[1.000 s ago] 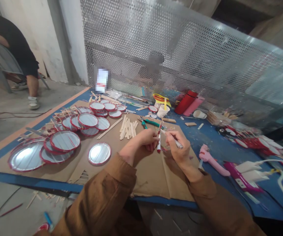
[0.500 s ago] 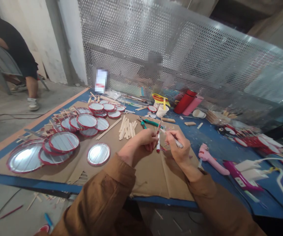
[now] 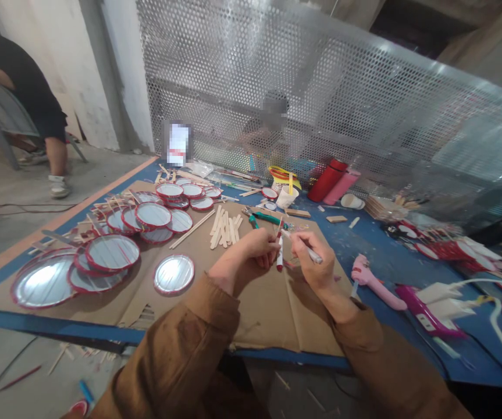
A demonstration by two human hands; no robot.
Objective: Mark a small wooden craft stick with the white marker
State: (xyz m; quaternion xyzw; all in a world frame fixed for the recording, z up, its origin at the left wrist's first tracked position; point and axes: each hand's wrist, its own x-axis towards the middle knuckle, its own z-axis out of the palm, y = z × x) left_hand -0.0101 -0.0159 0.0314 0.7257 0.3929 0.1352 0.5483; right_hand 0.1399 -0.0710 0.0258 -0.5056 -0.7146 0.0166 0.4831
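My left hand is closed, pinching a thin stick with dark red on it, which points up and away. Just below the fingertips shows a white marker with a red end; whether the hand grips it too I cannot make out. My right hand is closed around a white pen-like marker, its tip against or very near the stick. Left of my hands lie a pile of pale wooden craft sticks and a round mirror-like disc with a red rim.
Several red-rimmed discs are stacked at the left of the cardboard. Green-handled pliers lie beyond my hands. A pink glue gun and a purple power strip with cables lie right. A person sits far left.
My right hand has shifted very slightly left, toward the stick. The left hand keeps its grip, and the things on the table look the same.
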